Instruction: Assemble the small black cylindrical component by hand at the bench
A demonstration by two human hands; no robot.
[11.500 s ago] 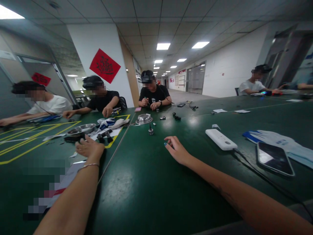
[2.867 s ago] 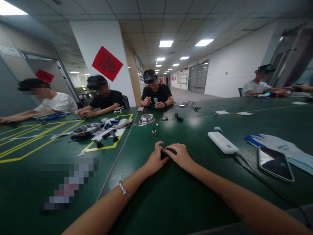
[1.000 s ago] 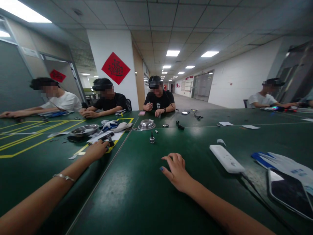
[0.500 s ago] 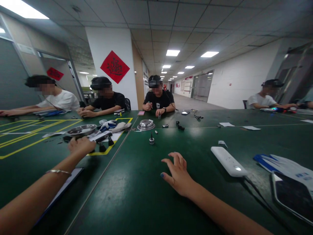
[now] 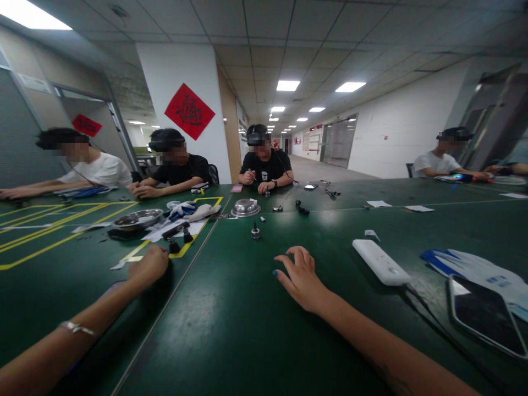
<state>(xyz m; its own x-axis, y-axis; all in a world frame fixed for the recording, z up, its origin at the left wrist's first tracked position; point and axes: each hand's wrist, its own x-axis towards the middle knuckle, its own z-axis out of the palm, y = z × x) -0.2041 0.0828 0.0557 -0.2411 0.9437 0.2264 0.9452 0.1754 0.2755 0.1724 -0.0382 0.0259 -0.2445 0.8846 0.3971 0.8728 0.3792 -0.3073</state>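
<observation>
My left hand is closed, its fingers curled away from me, and whatever they hold is hidden. Just past its fingertips stand two small black parts by the yellow tape corner. Low over the green table, my right hand has its fingers bent and apart, with nothing in it. Ahead of that hand stands a small metal piece with a dark upright stem. A shallow metal bowl sits beyond my left hand, and an upturned metal bowl lies near the middle seam.
To the right are a white power strip with a cable, a phone and blue-and-white gloves. More gloves and papers lie beyond my left hand. A black curved part is farther off. Several people sit around the table.
My left hand has come back toward me and slightly right, away from the shallow bowl, and its fingers are curled. My right hand stays open in nearly the same place.
</observation>
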